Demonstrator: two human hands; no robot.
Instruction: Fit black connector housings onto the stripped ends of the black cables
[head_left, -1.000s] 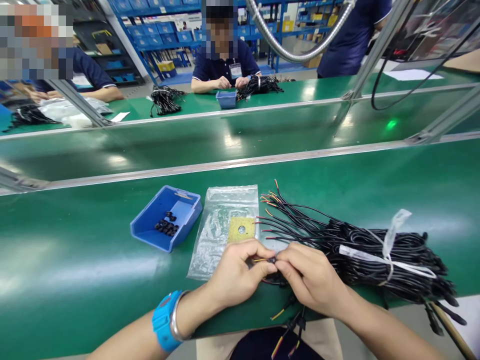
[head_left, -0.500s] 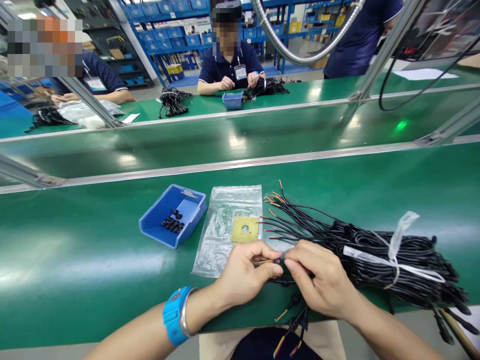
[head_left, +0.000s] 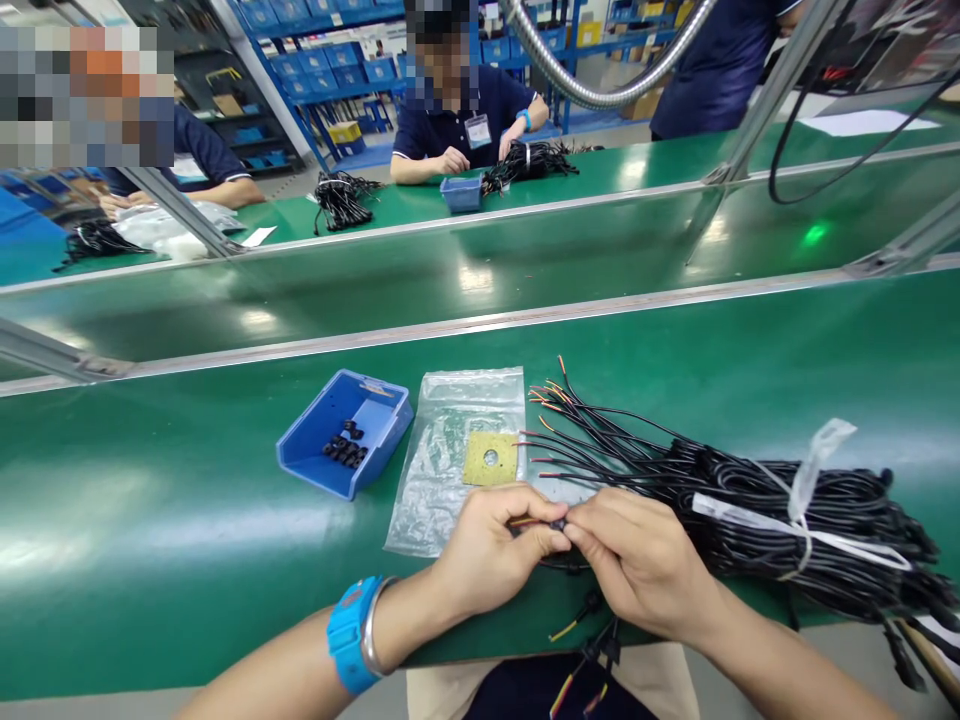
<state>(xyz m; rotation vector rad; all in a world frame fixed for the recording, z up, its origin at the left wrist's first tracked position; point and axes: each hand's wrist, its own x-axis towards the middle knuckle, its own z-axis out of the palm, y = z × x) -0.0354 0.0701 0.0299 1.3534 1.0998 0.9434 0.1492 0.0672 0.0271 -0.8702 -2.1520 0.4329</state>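
Note:
My left hand (head_left: 506, 540) is closed in a pinch on a small black cable fitting (head_left: 557, 524), its bare orange and yellow wires (head_left: 523, 521) poking out leftward under the fingers. Tip to tip with it, my right hand (head_left: 649, 560) pinches the black cable at the fitting's other side; the fingers hide most of it. Below the right hand, several cable ends with black fittings (head_left: 592, 645) hang over the table edge, coloured wires showing. To the right lies a tied bundle of black cables (head_left: 750, 500), stripped ends pointing left.
A blue bin (head_left: 307, 462) holds several small black parts (head_left: 346, 446). Beside it, a clear plastic bag (head_left: 427, 500) lies under a yellow square card (head_left: 480, 470) with a hole. A metal rail (head_left: 450, 335) runs behind; co-workers sit at the opposite bench.
My hands have drawn slightly closer together, covering more of the fitting. Across the bench, a co-worker's arm has shifted over the cable bundle there. The view has tilted a little.

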